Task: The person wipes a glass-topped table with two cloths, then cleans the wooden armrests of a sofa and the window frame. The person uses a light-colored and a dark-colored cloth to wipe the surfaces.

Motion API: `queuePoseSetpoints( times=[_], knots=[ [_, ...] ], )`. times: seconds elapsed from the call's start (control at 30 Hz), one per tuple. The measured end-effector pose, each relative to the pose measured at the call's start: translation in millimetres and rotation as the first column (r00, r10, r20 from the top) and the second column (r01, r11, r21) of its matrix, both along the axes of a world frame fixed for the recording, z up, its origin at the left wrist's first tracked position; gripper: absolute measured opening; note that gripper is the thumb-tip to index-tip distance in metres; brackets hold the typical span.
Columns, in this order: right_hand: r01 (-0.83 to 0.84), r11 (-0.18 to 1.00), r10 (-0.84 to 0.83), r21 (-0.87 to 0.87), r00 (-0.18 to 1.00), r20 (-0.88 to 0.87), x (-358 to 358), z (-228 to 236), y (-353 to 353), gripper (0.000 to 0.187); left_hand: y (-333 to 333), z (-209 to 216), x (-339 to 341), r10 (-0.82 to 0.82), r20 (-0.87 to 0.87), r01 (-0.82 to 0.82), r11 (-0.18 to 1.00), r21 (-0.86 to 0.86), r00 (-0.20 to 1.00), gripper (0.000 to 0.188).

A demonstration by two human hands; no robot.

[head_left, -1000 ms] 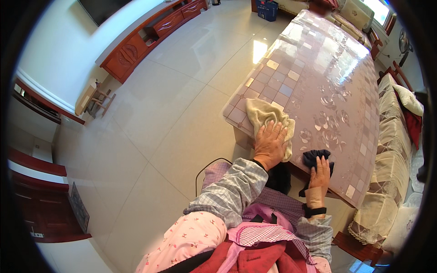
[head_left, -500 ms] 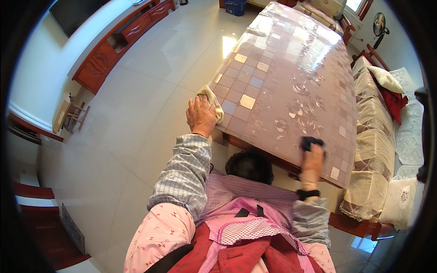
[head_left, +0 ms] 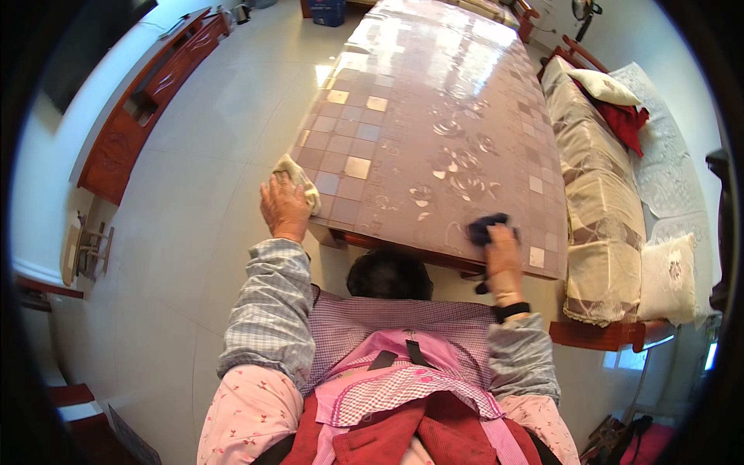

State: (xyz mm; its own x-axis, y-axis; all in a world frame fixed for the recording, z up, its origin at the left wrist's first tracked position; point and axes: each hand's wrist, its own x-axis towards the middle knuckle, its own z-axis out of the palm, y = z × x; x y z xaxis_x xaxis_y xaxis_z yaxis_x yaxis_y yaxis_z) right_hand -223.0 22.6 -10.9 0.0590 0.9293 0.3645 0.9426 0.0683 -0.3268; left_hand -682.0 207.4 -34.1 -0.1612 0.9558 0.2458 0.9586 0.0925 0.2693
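My left hand (head_left: 284, 208) lies at the near left corner of a long table (head_left: 403, 182). Its fingers rest over a pale yellow cloth (head_left: 304, 186) that hangs over the table's edge. Close to the table's front edge, on the right, my right hand (head_left: 505, 252) grips a dark cloth (head_left: 488, 229) against the tabletop. The table cover has a glossy surface with brownish-pink squares and a floral pattern. A dark rounded thing (head_left: 387, 273), whose kind I cannot make out, shows just below the front edge, between my arms.
Along the table's right side runs a sofa (head_left: 597, 209) with beige covers, cushions and a red cloth. A reddish-brown wooden cabinet (head_left: 116, 159) stands by the left wall, with a small wooden stool (head_left: 94, 246) nearer. A blue bin (head_left: 325, 12) is beyond the table, and a fan (head_left: 585, 12) stands far right.
The view has turned, so the table and sofa sit farther left. My right hand and the dark cloth have shifted slightly toward the front edge; my left hand stays at the corner.
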Motion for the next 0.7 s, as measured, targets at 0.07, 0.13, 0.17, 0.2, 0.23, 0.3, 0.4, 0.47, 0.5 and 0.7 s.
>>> queuePoseSetpoints(
  times=[0.07, 0.13, 0.17, 0.2, 0.23, 0.3, 0.4, 0.47, 0.5, 0.7],
  knots=[
    [0.278, 0.96, -0.278, -0.015, 0.96, 0.026, 83.7, -8.3, -27.3, 0.042, 0.8, 0.2, 0.0, 0.001, -0.025, -0.002, 0.999, -0.047, 1.0, 0.061],
    [0.459, 0.888, -0.458, -0.039, 0.889, 0.031, 144.2, -16.3, -43.8, 0.041, 0.5, 0.3, 1.3, 0.022, 0.012, -0.021, 0.997, -0.072, 1.0, 0.061],
    [0.556, 0.821, -0.557, -0.125, 0.83, 0.036, 162.7, -20.0, -46.9, 0.04, -0.1, 0.0, 1.3, 0.059, 0.02, -0.057, 0.996, -0.073, 0.998, 0.061],
    [0.598, 0.782, -0.594, -0.176, 0.8, 0.081, 174.1, -23.9, -40.8, 0.042, 0.2, -0.4, 1.2, 0.064, 0.005, -0.063, 0.994, -0.092, 0.998, 0.061],
    [0.628, 0.768, -0.624, -0.126, 0.778, 0.074, 174.2, -28.0, -37.3, 0.042, 0.3, -1.3, 0.9, 0.056, 0.031, -0.052, 0.991, -0.122, 0.998, 0.06],
    [0.727, 0.677, -0.714, -0.116, 0.686, 0.136, 149.4, -35.6, -23.1, 0.042, 2.2, -3.0, -1.2, 0.073, 0.037, -0.069, 0.992, -0.103, 0.997, 0.06],
    [0.431, 0.902, -0.403, -0.023, 0.821, -0.404, 66.6, -42.7, -12.0, 0.047, 0.5, -7.1, 6.4, 0.104, -0.009, -0.104, 0.995, -0.012, 0.995, 0.059],
    [0.218, 0.972, -0.231, 0.09, 0.953, 0.194, 11.6, -36.1, -19.3, 0.043, -8.1, -10.1, 21.7, 0.118, -0.077, -0.116, 0.993, 0.03, 0.99, 0.057],
    [0.062, 0.983, -0.068, 0.17, 0.997, 0.03, -9.9, -30.2, -20.1, 0.039, -16.7, -12.7, 37.4, 0.149, -0.143, -0.144, 0.989, 0.043, 0.979, 0.056],
    [0.195, 0.968, -0.12, 0.158, 0.912, -0.391, 37.2, 28.9, 18.9, 0.032, -53.9, -2.1, 90.6, -0.324, 0.058, 0.318, 0.944, 0.084, 0.944, 0.05]
  ],
)
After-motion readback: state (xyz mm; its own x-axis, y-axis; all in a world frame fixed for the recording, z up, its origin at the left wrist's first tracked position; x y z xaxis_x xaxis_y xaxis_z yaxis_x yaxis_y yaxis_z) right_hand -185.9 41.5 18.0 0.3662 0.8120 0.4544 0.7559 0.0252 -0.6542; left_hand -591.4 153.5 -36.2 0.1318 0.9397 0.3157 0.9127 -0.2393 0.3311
